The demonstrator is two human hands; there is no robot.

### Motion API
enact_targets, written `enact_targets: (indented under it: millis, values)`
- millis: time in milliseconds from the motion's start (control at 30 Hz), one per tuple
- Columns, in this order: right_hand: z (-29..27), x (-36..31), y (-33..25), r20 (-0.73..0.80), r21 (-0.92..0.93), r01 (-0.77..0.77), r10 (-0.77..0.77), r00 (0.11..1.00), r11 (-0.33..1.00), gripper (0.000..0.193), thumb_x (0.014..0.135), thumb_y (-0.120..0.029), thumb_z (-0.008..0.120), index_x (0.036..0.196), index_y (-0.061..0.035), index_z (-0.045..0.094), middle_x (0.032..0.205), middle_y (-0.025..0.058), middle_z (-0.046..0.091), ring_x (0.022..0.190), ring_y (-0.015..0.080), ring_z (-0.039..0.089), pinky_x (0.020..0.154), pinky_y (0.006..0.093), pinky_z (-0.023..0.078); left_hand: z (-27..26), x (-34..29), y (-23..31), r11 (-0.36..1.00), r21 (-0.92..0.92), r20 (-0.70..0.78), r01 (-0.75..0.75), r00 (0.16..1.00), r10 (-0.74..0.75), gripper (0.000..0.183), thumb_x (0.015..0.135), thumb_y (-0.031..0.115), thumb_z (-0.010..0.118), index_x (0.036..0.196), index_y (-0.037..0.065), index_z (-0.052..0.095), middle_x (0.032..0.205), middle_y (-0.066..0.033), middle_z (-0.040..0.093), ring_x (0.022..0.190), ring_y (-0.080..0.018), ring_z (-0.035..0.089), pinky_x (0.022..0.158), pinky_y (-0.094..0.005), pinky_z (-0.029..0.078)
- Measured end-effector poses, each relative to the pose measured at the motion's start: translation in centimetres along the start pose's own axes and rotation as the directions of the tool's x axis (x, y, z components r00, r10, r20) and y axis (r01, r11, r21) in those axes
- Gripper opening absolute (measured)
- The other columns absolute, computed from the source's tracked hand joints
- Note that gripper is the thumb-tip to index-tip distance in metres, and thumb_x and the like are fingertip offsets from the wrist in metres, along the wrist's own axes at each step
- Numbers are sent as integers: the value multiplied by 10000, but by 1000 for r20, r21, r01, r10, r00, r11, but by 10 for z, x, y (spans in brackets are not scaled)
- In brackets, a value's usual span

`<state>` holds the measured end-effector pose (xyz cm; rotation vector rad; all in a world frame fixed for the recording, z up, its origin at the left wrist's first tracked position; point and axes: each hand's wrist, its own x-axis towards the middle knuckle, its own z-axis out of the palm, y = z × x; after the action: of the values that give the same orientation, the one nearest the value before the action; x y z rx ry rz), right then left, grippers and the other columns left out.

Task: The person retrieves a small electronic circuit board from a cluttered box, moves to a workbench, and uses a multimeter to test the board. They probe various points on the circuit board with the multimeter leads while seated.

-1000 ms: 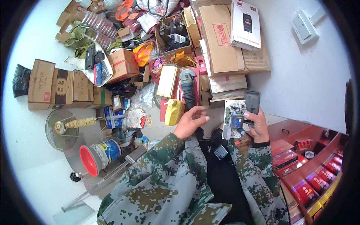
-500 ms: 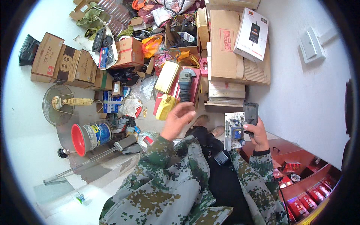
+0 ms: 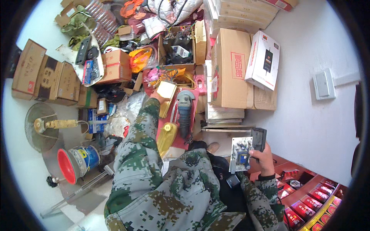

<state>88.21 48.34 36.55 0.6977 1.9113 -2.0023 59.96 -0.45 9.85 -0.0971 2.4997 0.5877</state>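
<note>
Left hand (image 3: pixel 157 95) is reaching to twelve o'clock, touching a gold box (image 3: pixel 167 92), grip unclear; right hand (image 3: pixel 263 158) is gripping a board (image 3: pixel 241 153), best kept level.

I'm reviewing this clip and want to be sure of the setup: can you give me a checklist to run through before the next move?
1. Right hand grips the circuit board: ok, fingers wrapped on its right edge.
2. Board held clear of the floor clutter: ok, raised near the white wall.
3. Left hand at the flat gold box: ok, touching it; whether it grips, cannot tell.
4. Left arm's path past the angle grinder: ok, the sleeve runs left of it.
5. Yellow canister upright: not ok, lying on its side.
</note>
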Motion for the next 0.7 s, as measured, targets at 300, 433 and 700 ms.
enact_targets:
  millis: [300,433,700]
  values:
    - [27,0,-3,-158,49,-163,169,973,985,615,766,-26,781,1345,2,578,1146,70,704,1003,171,678,950,338,550,10,13,36,932,-44,-105,361,926,-364,1401,609,514,1010,1677,63,224,1679,-177,368,1500,-394,438,1167,-520,481]
    - [40,14,-11,-145,56,-131,138,980,990,635,754,-16,782,1355,-4,577,1158,68,702,1024,173,679,960,342,549,2,17,31,954,-89,-171,285,939,-297,1345,587,477,1003,1629,24,284,1594,-232,434,1443,-420,486,1161,-516,480]
    - [51,25,-18,-144,3,-195,194,970,981,675,749,-36,797,1385,-20,571,1164,50,698,1030,170,669,967,337,542,-127,92,50,850,-339,-621,-404,774,120,1255,585,284,957,1583,-120,313,1507,-315,496,1426,-410,503,1218,-444,409]
